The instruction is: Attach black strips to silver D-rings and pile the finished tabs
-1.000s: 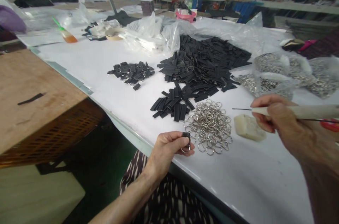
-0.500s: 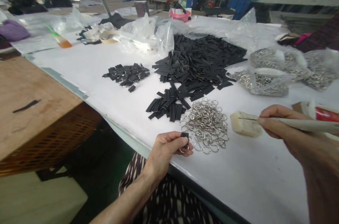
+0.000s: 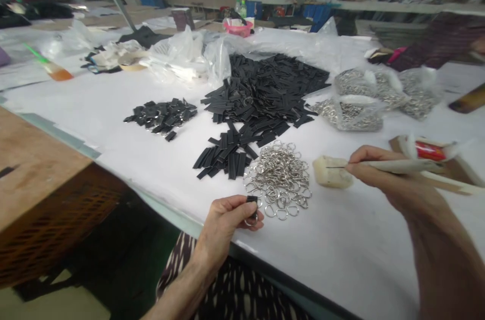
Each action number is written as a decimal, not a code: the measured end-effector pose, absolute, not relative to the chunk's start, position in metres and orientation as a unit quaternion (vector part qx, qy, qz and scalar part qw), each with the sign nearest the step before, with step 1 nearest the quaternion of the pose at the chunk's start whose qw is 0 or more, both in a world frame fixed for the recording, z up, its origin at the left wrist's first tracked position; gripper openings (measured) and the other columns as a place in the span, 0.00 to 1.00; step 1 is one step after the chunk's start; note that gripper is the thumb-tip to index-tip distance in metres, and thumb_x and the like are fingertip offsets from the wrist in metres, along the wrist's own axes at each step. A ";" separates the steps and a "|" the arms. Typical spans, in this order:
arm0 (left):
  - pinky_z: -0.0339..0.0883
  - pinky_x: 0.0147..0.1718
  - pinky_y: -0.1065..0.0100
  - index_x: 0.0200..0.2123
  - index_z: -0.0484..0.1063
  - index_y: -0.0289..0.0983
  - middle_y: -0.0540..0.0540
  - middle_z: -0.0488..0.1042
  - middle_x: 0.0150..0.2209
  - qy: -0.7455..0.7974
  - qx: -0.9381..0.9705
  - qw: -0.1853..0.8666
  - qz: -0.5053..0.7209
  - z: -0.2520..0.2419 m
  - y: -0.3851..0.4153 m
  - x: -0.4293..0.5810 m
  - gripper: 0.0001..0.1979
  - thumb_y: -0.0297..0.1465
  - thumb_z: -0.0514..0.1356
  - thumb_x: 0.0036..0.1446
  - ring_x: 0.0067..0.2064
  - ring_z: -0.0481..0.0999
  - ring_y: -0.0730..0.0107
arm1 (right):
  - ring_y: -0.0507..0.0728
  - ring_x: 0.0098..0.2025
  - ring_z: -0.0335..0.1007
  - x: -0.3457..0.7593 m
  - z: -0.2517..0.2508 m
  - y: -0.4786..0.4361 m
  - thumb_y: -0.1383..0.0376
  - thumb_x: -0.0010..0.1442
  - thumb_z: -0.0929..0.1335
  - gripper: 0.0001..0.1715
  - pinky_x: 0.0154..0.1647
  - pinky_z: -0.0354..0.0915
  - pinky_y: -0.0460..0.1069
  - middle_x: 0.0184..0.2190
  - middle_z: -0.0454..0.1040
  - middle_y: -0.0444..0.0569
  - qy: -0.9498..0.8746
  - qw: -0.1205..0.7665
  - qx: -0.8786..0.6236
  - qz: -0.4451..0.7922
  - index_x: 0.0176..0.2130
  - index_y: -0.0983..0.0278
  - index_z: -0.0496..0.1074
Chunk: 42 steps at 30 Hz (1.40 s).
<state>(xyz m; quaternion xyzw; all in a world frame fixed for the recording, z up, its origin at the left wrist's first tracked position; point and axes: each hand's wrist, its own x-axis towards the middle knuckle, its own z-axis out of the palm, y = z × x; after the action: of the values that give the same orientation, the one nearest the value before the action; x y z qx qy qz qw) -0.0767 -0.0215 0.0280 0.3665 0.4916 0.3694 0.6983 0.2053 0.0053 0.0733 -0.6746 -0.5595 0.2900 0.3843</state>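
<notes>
Between the thumb and fingers of my left hand [image 3: 223,221] is a short black strap [image 3: 252,200] folded round a metal D-ring [image 3: 250,222]. My right hand [image 3: 379,176] is closed round a thin-tipped tool with a pale handle [image 3: 405,165]. Its dark, narrow tip lies over a cream-coloured block [image 3: 326,179] on the table; whether it touches cannot be told. Just beyond my left hand spreads a pile of loose D-rings [image 3: 278,171]. Black strips [image 3: 273,88] are heaped behind them. Farther left sits a smaller pile of black straps with rings [image 3: 161,115].
Clear bags of metal rings [image 3: 359,113] stand at the right, near an open box with a red item [image 3: 430,151]. Plastic bags [image 3: 185,52] and a pink basket [image 3: 238,28] are at the back. An orange-tipped bottle [image 3: 58,72] lies far left. A person's sleeve [image 3: 439,40] shows at the right.
The view has swung to the right, so the table's contents sit farther left. Both hands keep their grips, and the tool's tip remains over the block.
</notes>
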 end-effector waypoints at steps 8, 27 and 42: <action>0.65 0.32 0.71 0.24 0.75 0.32 0.43 0.74 0.25 0.516 0.392 0.686 0.331 0.023 -0.014 -0.066 0.14 0.39 0.63 0.48 0.28 0.69 0.69 | 0.50 0.21 0.51 0.209 0.063 0.019 0.60 0.50 0.66 0.14 0.22 0.46 0.46 0.16 0.58 0.39 -0.532 0.392 -0.700 0.272 0.19 0.64 0.62; 0.68 0.34 0.71 0.25 0.75 0.32 0.42 0.75 0.27 0.496 0.345 0.741 0.293 0.016 -0.014 -0.048 0.13 0.38 0.66 0.44 0.29 0.70 0.69 | 0.51 0.22 0.53 0.210 0.052 0.025 0.60 0.45 0.64 0.08 0.22 0.48 0.47 0.17 0.59 0.39 -0.517 0.350 -0.730 0.278 0.21 0.63 0.63; 0.66 0.34 0.70 0.26 0.75 0.31 0.44 0.74 0.27 0.456 0.362 0.751 0.311 0.014 -0.017 -0.048 0.11 0.35 0.61 0.50 0.28 0.70 0.71 | 0.50 0.21 0.49 0.215 0.060 0.016 0.60 0.47 0.66 0.11 0.20 0.43 0.46 0.16 0.57 0.40 -0.528 0.360 -0.729 0.245 0.21 0.63 0.64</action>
<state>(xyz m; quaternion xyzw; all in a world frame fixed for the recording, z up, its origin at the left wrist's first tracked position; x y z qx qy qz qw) -0.0484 -0.0166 0.0136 0.3619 0.4563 0.3115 0.7508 0.2151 0.0162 0.0601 -0.7291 -0.5281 0.2449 0.3600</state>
